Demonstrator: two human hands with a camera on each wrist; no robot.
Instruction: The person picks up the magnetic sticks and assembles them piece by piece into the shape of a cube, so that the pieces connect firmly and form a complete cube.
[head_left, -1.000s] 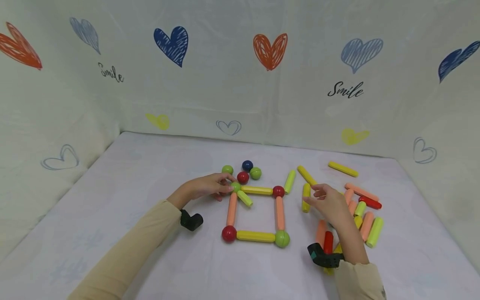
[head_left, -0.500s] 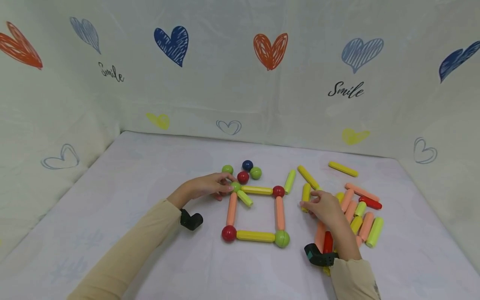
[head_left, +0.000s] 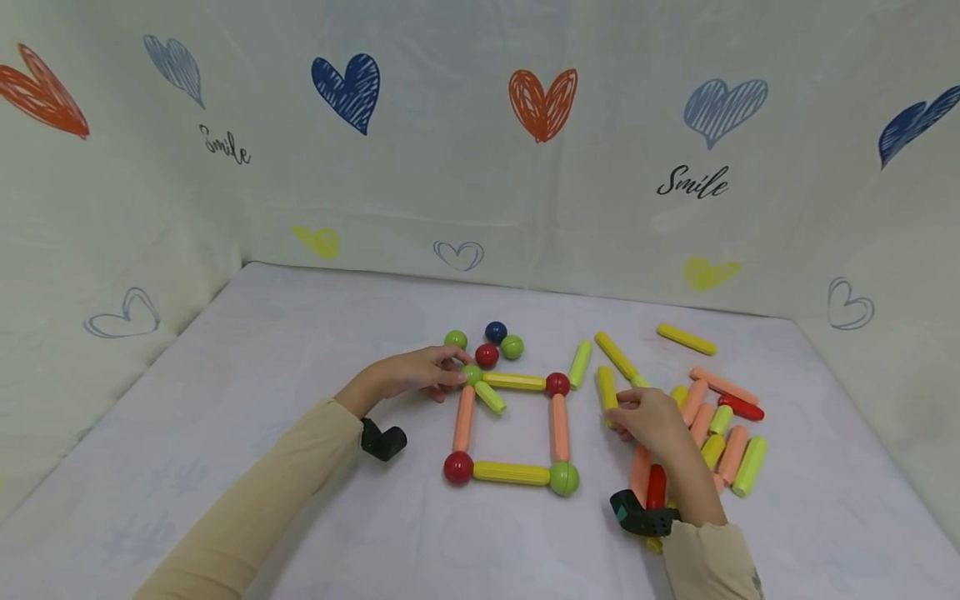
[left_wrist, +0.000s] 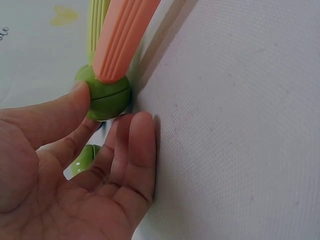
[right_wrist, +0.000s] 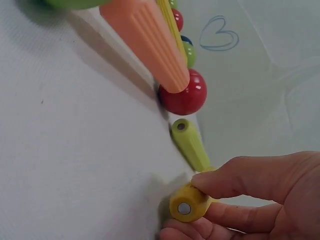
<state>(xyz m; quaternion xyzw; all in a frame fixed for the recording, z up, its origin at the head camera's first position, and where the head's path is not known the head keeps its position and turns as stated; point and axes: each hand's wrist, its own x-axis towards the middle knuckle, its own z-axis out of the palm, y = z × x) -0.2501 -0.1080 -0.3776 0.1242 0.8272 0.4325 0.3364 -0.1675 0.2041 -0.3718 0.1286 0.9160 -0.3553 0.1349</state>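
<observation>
Right hand (head_left: 654, 415): the change is here. Its fingers sit lower than a second ago, now at the near end of the yellow rod (head_left: 607, 387), and the rod's far end has swung slightly left. Right wrist view: thumb on one side, a finger on the other, so a pinch; a metal disc (right_wrist: 184, 208) shows in the rod's end. Cannot tell whether it is clear of the desk (head_left: 435, 542).

Left hand (head_left: 412, 372): no move seen. Thumb and finger pinch the green ball (left_wrist: 111, 105). The orange rod (left_wrist: 122, 40) meets it, just ahead of these fingers. A light green rod (head_left: 491, 397) sits right of them; flat or raised, cannot tell.

The square (head_left: 512, 473) of rods and balls lies between the two sets of fingers, no shift noted. Loose balls (head_left: 487, 357) just beyond the left fingers; pile (head_left: 733, 454) of rods to the right of the right ones.

Meaning, as judged: the yellow rod is now under control but remains apart from the square, not joined to any ball; the pinched corner looks steadied, the square undisturbed.
</observation>
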